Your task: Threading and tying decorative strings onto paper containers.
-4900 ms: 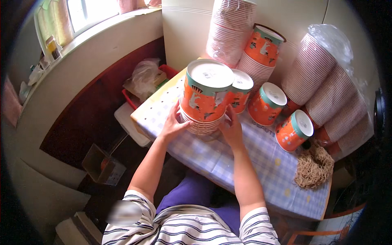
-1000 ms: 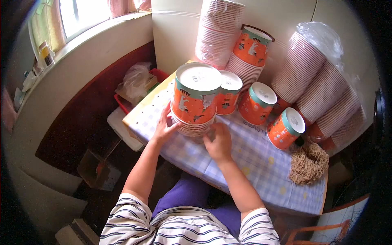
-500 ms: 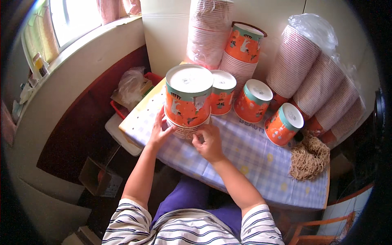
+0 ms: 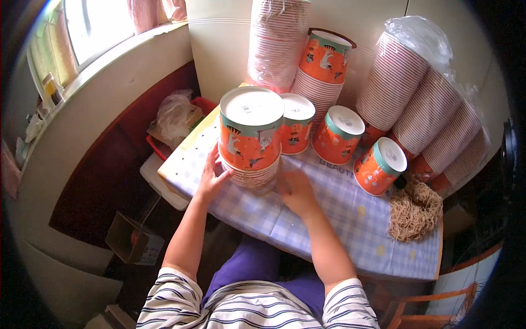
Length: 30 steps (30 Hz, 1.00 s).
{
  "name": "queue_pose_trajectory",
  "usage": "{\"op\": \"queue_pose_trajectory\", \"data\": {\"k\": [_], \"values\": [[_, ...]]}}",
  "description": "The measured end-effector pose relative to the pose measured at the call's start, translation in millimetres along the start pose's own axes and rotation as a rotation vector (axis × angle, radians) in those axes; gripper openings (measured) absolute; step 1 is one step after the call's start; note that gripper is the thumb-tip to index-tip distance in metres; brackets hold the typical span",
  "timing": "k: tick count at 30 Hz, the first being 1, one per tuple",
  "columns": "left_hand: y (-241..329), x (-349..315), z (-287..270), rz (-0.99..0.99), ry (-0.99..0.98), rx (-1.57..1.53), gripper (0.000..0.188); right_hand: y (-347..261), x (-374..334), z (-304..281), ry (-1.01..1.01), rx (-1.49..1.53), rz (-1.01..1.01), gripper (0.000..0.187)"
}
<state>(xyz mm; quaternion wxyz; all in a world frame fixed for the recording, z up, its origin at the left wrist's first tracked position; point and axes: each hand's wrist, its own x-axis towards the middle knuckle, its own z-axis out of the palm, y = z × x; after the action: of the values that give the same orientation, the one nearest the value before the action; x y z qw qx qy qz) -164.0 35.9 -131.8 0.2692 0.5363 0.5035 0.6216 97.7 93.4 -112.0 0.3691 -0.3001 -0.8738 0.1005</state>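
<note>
- Left hand [image 4: 211, 178] is pressing open fingers against the side of the stack of orange paper cups [image 4: 251, 140].
- Right hand [image 4: 296, 192] is lying loosely curled just beside the stack's base, gripping nothing.
- Stack is standing upside down on the checked tablecloth [image 4: 323, 219].
- Bundle of tan string [image 4: 413, 211] is lying well apart, right.

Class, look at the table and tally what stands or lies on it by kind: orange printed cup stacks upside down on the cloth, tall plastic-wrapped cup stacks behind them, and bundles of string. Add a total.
Orange cup stacks on the cloth: 4
Wrapped cup stacks: 4
String bundle: 1
Total: 9
</note>
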Motion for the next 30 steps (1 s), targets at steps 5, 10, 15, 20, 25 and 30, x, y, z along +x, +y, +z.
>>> {"op": "queue_pose_trajectory", "data": {"k": [5,10,15,20,25,30], "values": [[-7.2,1.7,-0.7,-0.002,-0.011,0.028,0.096,-2.5,-3.7,16.8,-0.053,0.311,0.176,0.020],[-5.1,0.1,-2.1,0.020,0.001,-0.017,0.095,-1.9,-0.8,11.8,0.007,0.256,0.269,0.020],[-3.5,0.8,-1.0,-0.022,-0.018,-0.030,0.095,-1.9,-0.1,12.7,0.170,0.241,0.195,0.021],[-7.3,-0.3,-4.8,-0.026,-0.012,-0.031,0.093,-7.3,0.1,13.3,0.141,0.280,0.296,0.032],[-10.2,0.4,-6.0,0.013,0.004,-0.031,0.089,-10.7,-0.3,15.9,0.106,0.333,0.255,0.041],[-11.9,0.2,-4.7,0.024,0.013,-0.082,0.085,-10.9,-2.9,17.9,0.046,0.339,0.198,0.044]]}}
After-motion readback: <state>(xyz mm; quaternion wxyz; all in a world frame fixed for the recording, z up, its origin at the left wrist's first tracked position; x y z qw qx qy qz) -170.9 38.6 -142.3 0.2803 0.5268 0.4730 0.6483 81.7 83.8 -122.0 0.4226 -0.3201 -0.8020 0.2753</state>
